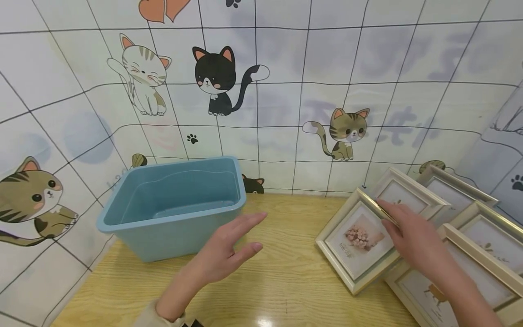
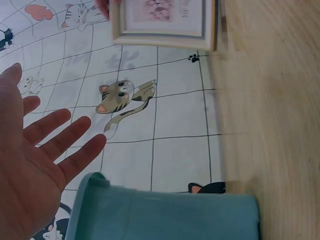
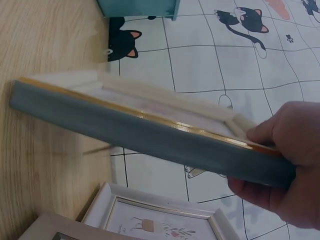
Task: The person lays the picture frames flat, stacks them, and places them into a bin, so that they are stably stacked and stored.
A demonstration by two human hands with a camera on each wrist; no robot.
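My right hand [image 1: 416, 240] pinches the upper edge of a cream and gold picture frame [image 1: 341, 247], thumb on the front and fingers behind. The frame stands tilted and holds a print of pink flowers. From the right wrist view, its grey-blue side edge [image 3: 150, 137] faces the camera, with the right hand [image 3: 295, 165] at one end. My left hand [image 1: 224, 254] hovers in front of the blue plastic bin [image 1: 175, 231], fingers extended and holding nothing. In the left wrist view the left hand [image 2: 40, 160] has its fingers spread beside the bin [image 2: 170, 215].
Several more picture frames lean together at the right, among them a cream one [image 1: 408, 277] in front and a grey-edged one [image 1: 461, 186] behind. The wooden table [image 1: 286, 272] meets a wall covering [image 1: 282, 104] printed with cats and grid lines.
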